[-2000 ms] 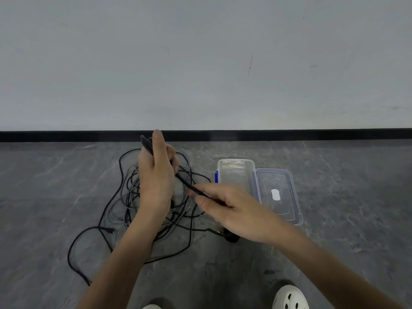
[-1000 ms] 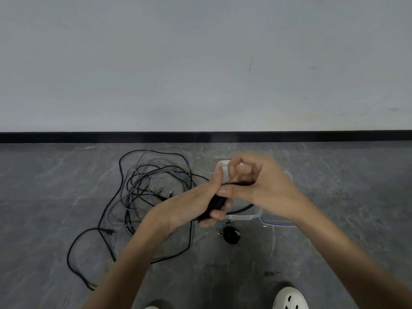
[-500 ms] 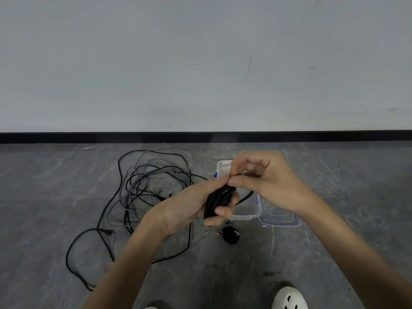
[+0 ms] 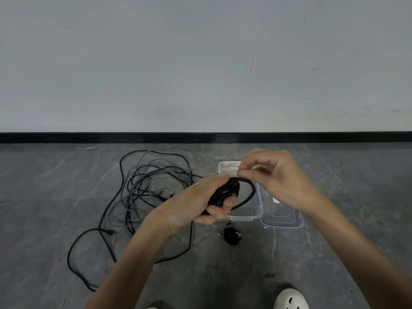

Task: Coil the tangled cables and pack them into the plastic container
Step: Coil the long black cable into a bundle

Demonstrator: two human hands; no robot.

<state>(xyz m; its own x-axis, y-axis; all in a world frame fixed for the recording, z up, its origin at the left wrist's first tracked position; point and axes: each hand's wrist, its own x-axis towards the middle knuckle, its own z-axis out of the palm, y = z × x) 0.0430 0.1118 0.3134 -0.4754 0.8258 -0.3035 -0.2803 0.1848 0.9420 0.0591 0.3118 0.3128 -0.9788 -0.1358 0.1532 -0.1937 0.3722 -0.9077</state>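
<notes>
My left hand [image 4: 200, 202] grips a coiled bundle of black cable [image 4: 225, 192] above the floor. One loop of that cable [image 4: 250, 195] arcs out to the right, and my right hand [image 4: 274, 177] pinches its top between thumb and forefinger. Behind both hands a clear plastic container [image 4: 243, 216] lies open on the floor, its lid [image 4: 282, 219] flat beside it on the right. A tangle of black and grey cables [image 4: 145, 188] sprawls on the floor to the left.
A small black wound-up cable with a plug [image 4: 231, 235] lies on the grey floor just in front of the container. A white shoe [image 4: 291, 299] shows at the bottom edge. A black skirting strip [image 4: 89, 137] and a pale wall close off the back.
The left hand went from holding the cable upright over the tangle to gripping a coiled bundle near the container. The right hand rose and now draws out a wider loop.
</notes>
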